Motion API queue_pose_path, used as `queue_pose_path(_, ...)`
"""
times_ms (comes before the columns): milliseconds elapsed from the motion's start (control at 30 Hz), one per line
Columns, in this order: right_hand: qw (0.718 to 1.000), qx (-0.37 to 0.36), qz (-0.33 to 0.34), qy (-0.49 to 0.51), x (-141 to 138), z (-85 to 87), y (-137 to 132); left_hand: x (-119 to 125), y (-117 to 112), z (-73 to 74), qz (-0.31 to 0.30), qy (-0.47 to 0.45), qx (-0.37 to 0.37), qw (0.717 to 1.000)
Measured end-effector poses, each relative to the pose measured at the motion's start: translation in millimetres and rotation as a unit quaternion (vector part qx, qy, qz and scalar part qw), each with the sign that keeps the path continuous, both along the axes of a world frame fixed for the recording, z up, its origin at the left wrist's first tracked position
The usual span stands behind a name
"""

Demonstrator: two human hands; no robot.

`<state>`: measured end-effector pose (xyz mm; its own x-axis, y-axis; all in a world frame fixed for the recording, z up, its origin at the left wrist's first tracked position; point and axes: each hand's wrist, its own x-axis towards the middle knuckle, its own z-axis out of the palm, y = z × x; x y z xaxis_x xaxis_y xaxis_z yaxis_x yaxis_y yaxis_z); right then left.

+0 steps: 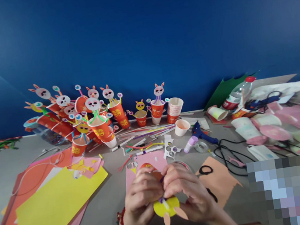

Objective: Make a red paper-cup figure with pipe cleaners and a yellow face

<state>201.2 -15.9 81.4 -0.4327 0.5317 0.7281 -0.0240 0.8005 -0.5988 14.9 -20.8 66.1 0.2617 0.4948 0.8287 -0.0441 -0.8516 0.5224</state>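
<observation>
My left hand and my right hand meet close together in front of me, fingers bent and pinched. Between them is a yellow paper rabbit head with two peach ears, upside down in my view. A purple stem and a whitish strip show on its back, where the fingertips press. Part of a red paper cup shows behind the left fingers. What each fingertip grips is partly hidden. Under the hands lies a pink paper sheet, and black-handled scissors rest on peach paper to the right.
Finished cup figures crowd the back left, beside a cup stack. A glue gun, glue stick and tape roll lie right of centre. Yellow paper covers the left; a bottle and used cups fill the right.
</observation>
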Motion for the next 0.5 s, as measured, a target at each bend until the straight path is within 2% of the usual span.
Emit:
queue_pose_path(233, 1.0, -0.002, -0.01, 0.006, -1.8, 0.1, 2.1, 4.7, -2.4, -3.3, 0.014, -0.015, -0.027, 0.999)
queue_pose_path(500, 0.999, -0.019, -0.023, 0.024, -6.8, 5.9, -1.1, 3.7, -6.3, -2.7, 0.002, -0.012, -0.077, 0.997)
